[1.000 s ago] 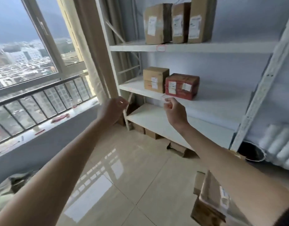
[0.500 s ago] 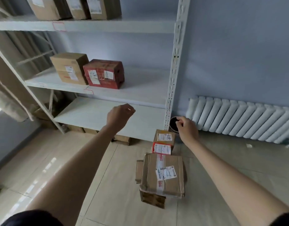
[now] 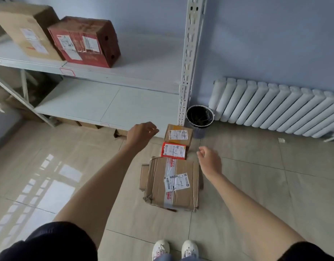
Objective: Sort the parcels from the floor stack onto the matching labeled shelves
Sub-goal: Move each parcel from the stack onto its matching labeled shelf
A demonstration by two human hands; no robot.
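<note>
The left hand [image 3: 140,135] hangs in the air with its fingers loosely curled, holding nothing. The right hand [image 3: 209,161] does the same, thumb and forefinger close together but nothing between them. Both hover above the floor stack: a large taped brown cardboard parcel [image 3: 171,183] lies at six o'clock from the hands, a small red-edged parcel with a white label [image 3: 174,150] sits between them, and a small brown parcel [image 3: 178,134] lies at twelve o'clock from that. The stack rests on the glossy beige tile floor [image 3: 256,185]. At eleven o'clock stands the white metal shelving [image 3: 124,102], its middle shelf bearing a dark red cardboard box [image 3: 85,41] just beside a tan cardboard box [image 3: 26,29]. At one o'clock stands a black-lined waste bin [image 3: 200,116]; a white ribbed radiator [image 3: 275,106] runs at two o'clock.
</note>
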